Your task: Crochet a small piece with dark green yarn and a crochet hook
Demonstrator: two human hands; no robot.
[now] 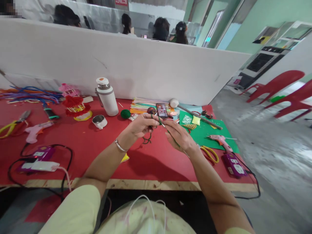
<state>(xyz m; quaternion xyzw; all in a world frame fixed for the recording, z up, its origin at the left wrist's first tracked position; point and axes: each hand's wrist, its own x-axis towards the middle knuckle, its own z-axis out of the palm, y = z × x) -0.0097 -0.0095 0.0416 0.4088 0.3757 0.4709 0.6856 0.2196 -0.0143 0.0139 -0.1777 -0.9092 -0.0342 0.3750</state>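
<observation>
Pinching green yarn (160,120) in the left hand (141,125) and gripping a slim metal tool (163,125) in the right hand (179,135), over the middle of a red desk (156,162). Appears to be working tool against yarn; seems to call next for a taut strand and a steady tip. Counted around: one green ball (125,113), one phone (162,111), one flask (109,100), one cup (99,122), two glue guns (222,142), two purple socket boxes (233,165), two yellow-handled implements (210,154).

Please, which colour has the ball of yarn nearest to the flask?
The ball of yarn is dark green; it shows best in the head view.
</observation>
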